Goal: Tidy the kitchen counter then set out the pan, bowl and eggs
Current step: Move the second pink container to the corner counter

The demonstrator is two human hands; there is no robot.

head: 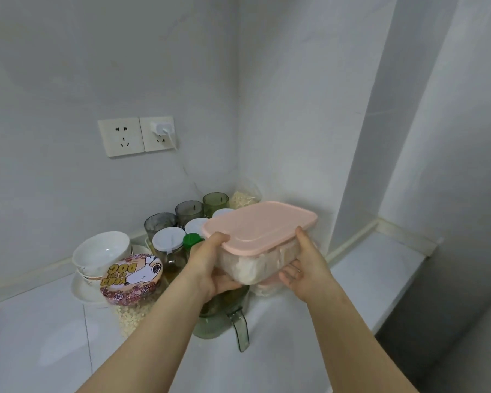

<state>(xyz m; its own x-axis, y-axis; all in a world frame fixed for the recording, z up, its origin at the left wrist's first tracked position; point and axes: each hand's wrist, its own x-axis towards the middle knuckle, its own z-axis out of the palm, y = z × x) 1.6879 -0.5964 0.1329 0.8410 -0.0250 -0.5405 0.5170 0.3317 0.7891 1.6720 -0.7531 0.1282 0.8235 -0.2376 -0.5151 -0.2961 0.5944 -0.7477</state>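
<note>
Had my left hand [210, 268] and right hand [306, 268] clamped on the pink-lidded container [260, 242] — held above the counter [374, 273], stacked bowls [101, 256] off at 9 o'clock.

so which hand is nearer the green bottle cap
Left. The left hand grips the pink-lidded container right beside the green cap; the right hand holds its far end.

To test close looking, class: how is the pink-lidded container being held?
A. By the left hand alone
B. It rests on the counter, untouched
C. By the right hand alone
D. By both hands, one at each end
D: the left hand and right hand grip opposite ends of the pink-lidded container, raised above the counter.
</note>
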